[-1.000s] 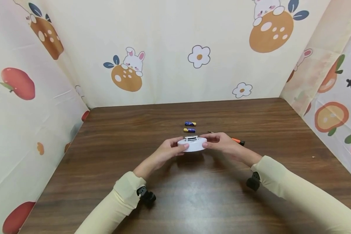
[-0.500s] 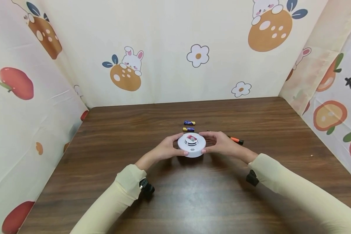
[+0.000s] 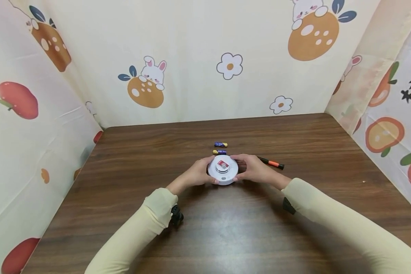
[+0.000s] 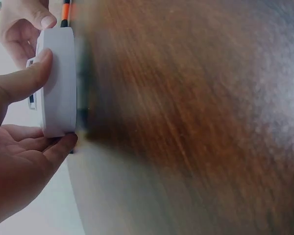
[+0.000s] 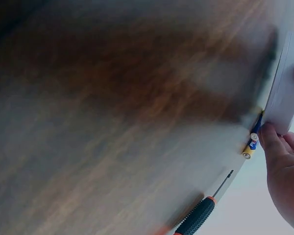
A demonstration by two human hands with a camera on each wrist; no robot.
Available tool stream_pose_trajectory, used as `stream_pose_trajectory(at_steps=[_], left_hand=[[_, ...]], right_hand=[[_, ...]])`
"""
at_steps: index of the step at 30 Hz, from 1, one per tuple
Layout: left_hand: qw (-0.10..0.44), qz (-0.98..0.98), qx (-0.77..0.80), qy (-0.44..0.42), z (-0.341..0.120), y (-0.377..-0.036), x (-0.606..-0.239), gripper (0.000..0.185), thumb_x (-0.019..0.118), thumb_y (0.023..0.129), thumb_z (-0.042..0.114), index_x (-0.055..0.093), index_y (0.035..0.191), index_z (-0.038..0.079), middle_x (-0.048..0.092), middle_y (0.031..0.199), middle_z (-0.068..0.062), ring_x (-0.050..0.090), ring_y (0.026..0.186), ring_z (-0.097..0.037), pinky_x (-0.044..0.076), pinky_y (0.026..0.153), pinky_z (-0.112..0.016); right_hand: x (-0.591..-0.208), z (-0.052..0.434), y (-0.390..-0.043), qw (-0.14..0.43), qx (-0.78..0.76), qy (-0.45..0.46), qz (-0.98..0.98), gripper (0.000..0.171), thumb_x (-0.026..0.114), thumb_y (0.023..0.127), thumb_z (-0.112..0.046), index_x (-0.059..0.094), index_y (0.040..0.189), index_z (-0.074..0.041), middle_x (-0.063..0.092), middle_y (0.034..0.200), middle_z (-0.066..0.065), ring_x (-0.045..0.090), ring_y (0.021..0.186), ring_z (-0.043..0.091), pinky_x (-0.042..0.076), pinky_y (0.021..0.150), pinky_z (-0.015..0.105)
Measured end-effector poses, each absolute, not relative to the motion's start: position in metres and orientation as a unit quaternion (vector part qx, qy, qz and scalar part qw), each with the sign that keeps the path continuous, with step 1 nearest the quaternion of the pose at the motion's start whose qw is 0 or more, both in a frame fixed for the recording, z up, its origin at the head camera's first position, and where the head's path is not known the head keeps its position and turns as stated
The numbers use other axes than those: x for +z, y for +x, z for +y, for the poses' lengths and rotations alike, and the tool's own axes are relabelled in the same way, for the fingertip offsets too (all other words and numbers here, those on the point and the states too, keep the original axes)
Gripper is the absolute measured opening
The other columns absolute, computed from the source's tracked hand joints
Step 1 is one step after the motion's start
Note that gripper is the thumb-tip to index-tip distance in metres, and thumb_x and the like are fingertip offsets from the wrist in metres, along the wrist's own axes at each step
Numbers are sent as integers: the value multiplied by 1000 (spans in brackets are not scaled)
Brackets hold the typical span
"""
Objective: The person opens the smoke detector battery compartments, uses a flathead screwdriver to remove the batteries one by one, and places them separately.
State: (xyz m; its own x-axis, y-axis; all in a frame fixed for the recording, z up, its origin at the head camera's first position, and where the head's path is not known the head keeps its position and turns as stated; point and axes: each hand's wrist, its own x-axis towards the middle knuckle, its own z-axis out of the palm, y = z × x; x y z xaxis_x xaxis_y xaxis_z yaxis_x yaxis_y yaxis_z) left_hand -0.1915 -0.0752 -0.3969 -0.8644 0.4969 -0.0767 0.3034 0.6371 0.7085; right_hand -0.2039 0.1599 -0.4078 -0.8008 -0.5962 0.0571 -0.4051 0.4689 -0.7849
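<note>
A round white smoke detector (image 3: 222, 174) with a red-and-white label on its raised vented centre is held between both hands, label side up. My left hand (image 3: 196, 174) grips its left edge, thumb at the near side and fingers at the far side. On the opposite edge my right hand (image 3: 255, 170) grips it the same way. In the left wrist view the smoke detector (image 4: 61, 83) shows its smooth side wall, with a shadow on the table beneath. The right wrist view catches only part of the smoke detector (image 5: 282, 85).
Two blue-and-yellow batteries (image 3: 220, 144) lie just beyond the smoke detector on the brown wooden table (image 3: 150, 152). To the right, partly behind the right hand, lies a black-and-orange screwdriver (image 3: 272, 163). A printed curtain (image 3: 191, 76) borders the table's back edge.
The smoke detector has tipped from nearly edge-on to label side up and come slightly lower, both hands keeping their grip. More of the screwdriver shows beside the right hand.
</note>
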Motion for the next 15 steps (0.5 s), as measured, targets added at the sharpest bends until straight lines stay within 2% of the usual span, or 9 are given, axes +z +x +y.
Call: stream_pose_trajectory(at_steps=[11, 15], left_hand=[[137, 886, 364, 252, -77, -188, -402, 88, 79, 78, 9, 25, 144, -12, 36, 144, -26, 35, 133, -33, 28, 111, -43], [155, 878, 369, 261, -78, -189, -402, 88, 76, 82, 9, 18, 146, -12, 27, 148, -27, 27, 137, -33, 23, 114, -42]], right_hand=[[-411, 156, -203, 112, -402, -297, 859, 73, 82, 74, -10, 46, 135, 9, 54, 127, 21, 55, 116, 31, 49, 93, 38], [-411, 157, -203, 110, -400, -302, 858, 72, 81, 75, -10, 45, 135, 8, 53, 129, 21, 55, 117, 31, 49, 93, 37]])
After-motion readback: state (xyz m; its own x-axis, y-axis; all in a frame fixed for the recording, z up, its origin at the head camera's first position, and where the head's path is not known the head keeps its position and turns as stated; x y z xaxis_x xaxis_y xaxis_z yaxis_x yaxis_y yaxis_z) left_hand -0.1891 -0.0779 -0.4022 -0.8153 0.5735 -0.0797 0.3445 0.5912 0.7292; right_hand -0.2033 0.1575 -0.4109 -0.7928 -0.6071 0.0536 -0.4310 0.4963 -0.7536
